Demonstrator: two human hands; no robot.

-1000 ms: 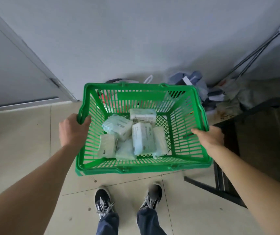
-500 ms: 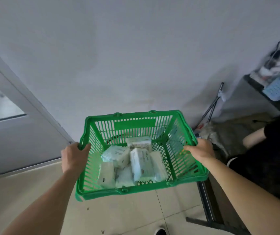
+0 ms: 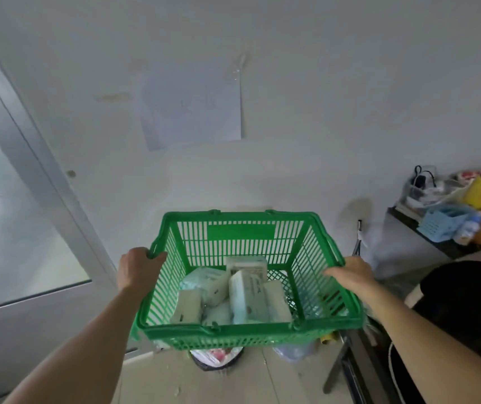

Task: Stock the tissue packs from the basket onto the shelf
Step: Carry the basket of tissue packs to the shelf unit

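Green slatted basket (image 3: 242, 237) — pale tissue packs (image 3: 233, 293) heaped inside.

One camera on my head, facing forward and slightly down, close over my basket (image 3: 245, 335), wall (image 3: 320, 112) straight ahead

Both hands are holding a green basket (image 3: 242, 335) in front of a white wall (image 3: 320, 97): the left hand (image 3: 137, 268) is gripping its left rim, the right hand (image 3: 351, 274) its right rim. Tissue packs (image 3: 230, 293) are lying jumbled on its bottom.
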